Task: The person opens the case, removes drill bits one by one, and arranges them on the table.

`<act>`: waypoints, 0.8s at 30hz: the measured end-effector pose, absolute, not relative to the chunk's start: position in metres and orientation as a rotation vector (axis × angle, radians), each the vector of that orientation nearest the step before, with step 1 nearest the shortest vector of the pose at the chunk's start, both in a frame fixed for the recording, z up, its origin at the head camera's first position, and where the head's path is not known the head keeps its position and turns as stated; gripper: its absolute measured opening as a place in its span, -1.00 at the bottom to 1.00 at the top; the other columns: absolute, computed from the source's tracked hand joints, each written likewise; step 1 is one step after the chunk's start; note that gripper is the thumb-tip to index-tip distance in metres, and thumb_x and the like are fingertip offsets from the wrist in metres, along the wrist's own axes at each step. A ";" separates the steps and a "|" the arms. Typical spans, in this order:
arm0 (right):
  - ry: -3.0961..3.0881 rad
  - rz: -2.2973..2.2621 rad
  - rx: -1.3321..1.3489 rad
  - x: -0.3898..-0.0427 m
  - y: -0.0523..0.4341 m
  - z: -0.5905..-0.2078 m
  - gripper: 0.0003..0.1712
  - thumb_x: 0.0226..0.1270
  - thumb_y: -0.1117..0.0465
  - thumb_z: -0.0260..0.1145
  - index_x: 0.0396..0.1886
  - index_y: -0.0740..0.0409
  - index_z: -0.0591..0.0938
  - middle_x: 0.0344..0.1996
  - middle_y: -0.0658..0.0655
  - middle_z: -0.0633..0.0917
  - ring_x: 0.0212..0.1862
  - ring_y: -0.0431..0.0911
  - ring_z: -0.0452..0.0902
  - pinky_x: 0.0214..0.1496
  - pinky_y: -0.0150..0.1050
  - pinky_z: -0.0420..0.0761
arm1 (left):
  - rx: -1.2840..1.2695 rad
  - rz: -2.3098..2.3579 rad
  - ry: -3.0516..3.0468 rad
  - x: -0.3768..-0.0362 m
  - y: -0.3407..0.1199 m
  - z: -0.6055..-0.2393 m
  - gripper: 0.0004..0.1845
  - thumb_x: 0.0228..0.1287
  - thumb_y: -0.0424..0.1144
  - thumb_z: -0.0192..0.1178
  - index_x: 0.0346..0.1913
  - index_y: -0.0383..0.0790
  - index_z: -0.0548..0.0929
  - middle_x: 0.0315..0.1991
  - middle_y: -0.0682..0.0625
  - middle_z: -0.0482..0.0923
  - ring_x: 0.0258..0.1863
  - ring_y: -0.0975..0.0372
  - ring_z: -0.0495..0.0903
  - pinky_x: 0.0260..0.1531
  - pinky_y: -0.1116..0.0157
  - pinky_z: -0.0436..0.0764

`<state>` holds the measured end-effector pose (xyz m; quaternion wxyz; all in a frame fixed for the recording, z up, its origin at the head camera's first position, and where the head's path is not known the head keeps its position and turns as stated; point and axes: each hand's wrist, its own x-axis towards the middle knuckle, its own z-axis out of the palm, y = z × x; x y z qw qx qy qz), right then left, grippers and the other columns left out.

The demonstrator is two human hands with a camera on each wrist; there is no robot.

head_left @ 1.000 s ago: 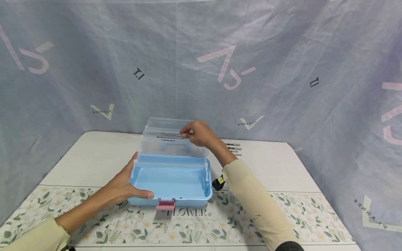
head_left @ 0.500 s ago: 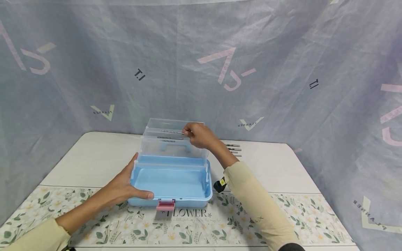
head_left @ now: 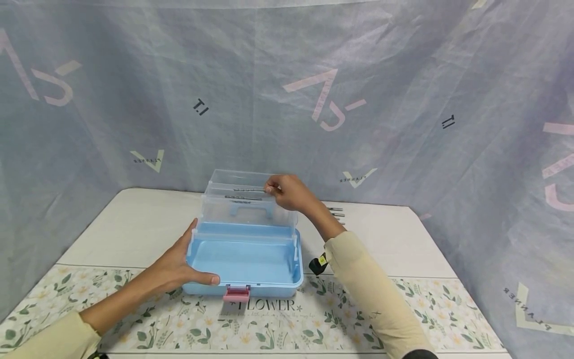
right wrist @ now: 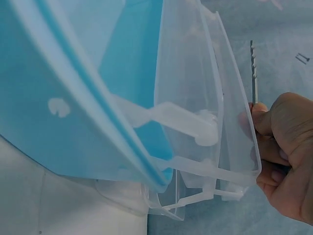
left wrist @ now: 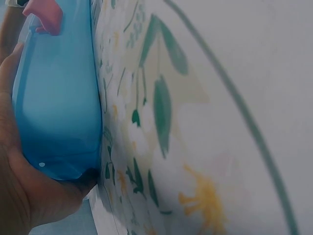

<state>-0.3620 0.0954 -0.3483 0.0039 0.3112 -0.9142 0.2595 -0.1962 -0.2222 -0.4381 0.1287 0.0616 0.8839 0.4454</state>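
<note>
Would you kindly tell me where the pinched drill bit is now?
In the right wrist view, the drill bit is toward the right, in the right hand's grip, beside the clear plastic tray.

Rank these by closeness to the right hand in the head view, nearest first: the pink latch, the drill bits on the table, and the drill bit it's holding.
1. Held drill bit: touching the right hand.
2. Loose drill bits: on the table, right.
3. Pink latch: on the blue box's front.
</note>
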 end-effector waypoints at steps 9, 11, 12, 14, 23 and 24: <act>-2.787 1.010 0.973 -0.363 0.106 -0.350 -0.71 0.81 0.19 0.27 0.13 0.31 0.81 -0.06 0.22 0.85 -0.18 -0.04 0.70 -0.11 -0.19 0.66 | 0.180 1.298 2.569 -0.195 -0.223 -0.438 0.83 -0.02 0.16 0.84 0.85 0.16 -0.58 0.86 -0.45 -0.41 0.77 -0.57 -0.20 0.47 -0.66 0.32; -2.774 1.040 0.982 -0.364 0.110 -0.351 -0.71 0.81 0.19 0.28 0.14 0.29 0.82 -0.05 0.24 0.85 -0.14 -0.01 0.73 -0.08 -0.18 0.69 | 0.179 1.294 2.572 -0.195 -0.223 -0.438 0.83 -0.02 0.17 0.84 0.85 0.16 -0.59 0.86 -0.46 -0.41 0.77 -0.58 -0.19 0.47 -0.66 0.32; -2.769 1.060 0.986 -0.364 0.112 -0.352 -0.71 0.81 0.19 0.28 0.14 0.29 0.82 -0.04 0.25 0.85 -0.10 0.02 0.75 -0.04 -0.16 0.71 | 0.178 1.291 2.573 -0.195 -0.223 -0.438 0.83 -0.01 0.17 0.84 0.85 0.16 -0.59 0.86 -0.46 -0.40 0.77 -0.58 -0.19 0.46 -0.66 0.32; -2.759 1.093 0.991 -0.364 0.116 -0.352 -0.71 0.81 0.19 0.28 0.15 0.30 0.81 -0.03 0.27 0.85 -0.01 0.09 0.79 0.04 -0.11 0.76 | 0.177 1.289 2.577 -0.195 -0.222 -0.438 0.83 -0.02 0.17 0.84 0.85 0.14 -0.58 0.86 -0.47 -0.39 0.77 -0.58 -0.18 0.46 -0.66 0.32; -2.765 1.176 0.988 -0.364 0.138 -0.353 -0.63 0.84 0.12 0.24 0.20 0.31 0.79 0.01 0.25 0.84 0.10 0.14 0.81 0.06 -0.07 0.75 | 0.176 1.290 2.579 -0.195 -0.222 -0.438 0.83 -0.03 0.18 0.84 0.86 0.13 -0.57 0.85 -0.48 -0.39 0.77 -0.58 -0.17 0.46 -0.65 0.34; -2.769 1.183 0.988 -0.364 0.140 -0.353 -0.63 0.85 0.11 0.24 0.21 0.31 0.79 0.02 0.25 0.83 0.11 0.14 0.81 0.05 -0.07 0.75 | 0.176 1.288 2.580 -0.195 -0.222 -0.438 0.83 -0.03 0.18 0.84 0.86 0.13 -0.57 0.86 -0.48 -0.39 0.77 -0.58 -0.17 0.46 -0.65 0.33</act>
